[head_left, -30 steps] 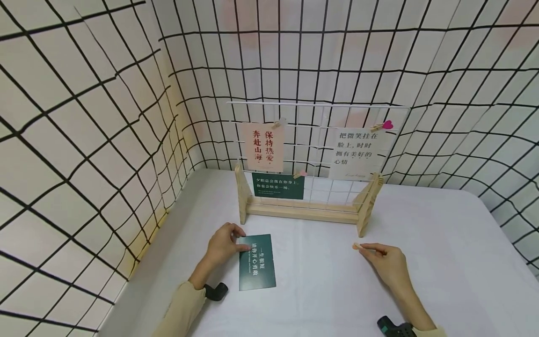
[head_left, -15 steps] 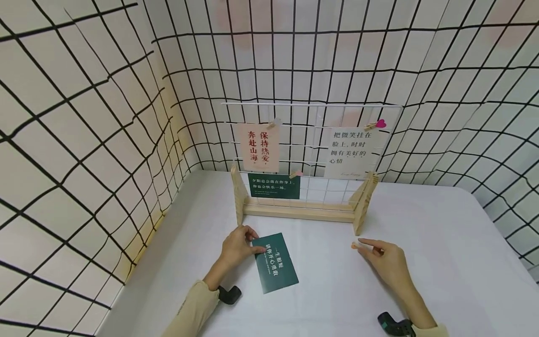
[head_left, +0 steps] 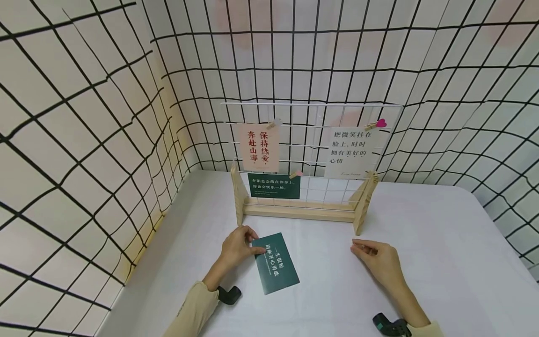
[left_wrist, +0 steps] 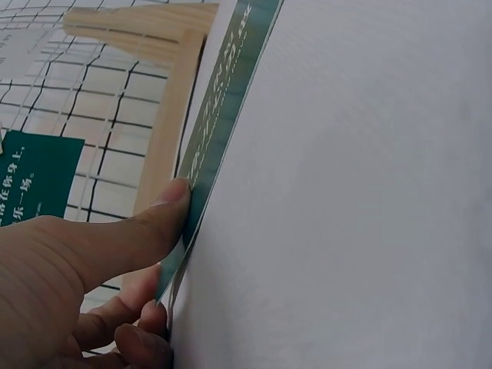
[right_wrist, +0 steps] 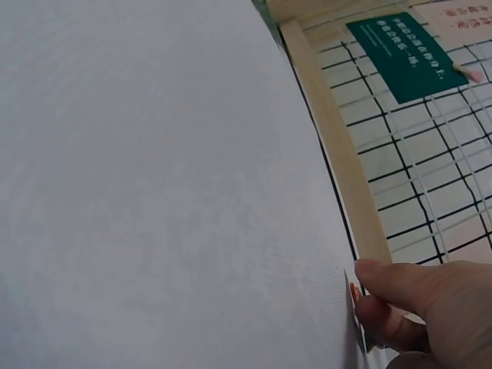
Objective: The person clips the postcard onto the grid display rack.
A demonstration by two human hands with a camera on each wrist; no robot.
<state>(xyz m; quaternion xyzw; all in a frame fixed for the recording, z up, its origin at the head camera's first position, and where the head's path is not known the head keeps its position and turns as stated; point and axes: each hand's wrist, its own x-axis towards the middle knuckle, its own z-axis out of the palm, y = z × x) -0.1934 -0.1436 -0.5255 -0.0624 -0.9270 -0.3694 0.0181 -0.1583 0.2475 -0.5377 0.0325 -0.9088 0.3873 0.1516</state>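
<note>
In the head view my left hand (head_left: 236, 246) pinches the upper left corner of a dark green card (head_left: 276, 264) printed with white writing. The left wrist view has the thumb (left_wrist: 157, 223) on the card's face and fingers behind its edge. The card lies tilted low over the white table. My right hand (head_left: 379, 262) is at the right, thumb and fingertips together just above the cloth. Between them the right wrist view shows a small orange bit of a mini clothespin (right_wrist: 356, 292), mostly hidden by the fingers; in the head view it is out of sight.
A white wire grid rack (head_left: 311, 104) on a wooden stand (head_left: 299, 213) stands behind both hands. Clothespins hold a pink card (head_left: 259, 150), a white card (head_left: 347, 154) and a green card (head_left: 273, 189) on it. Black-lined white walls enclose the table (head_left: 328, 290).
The left hand has shifted right with the green card, which has turned counterclockwise. The right fingertips have come together, and the clothespin that showed between them in the head view is now hidden.
</note>
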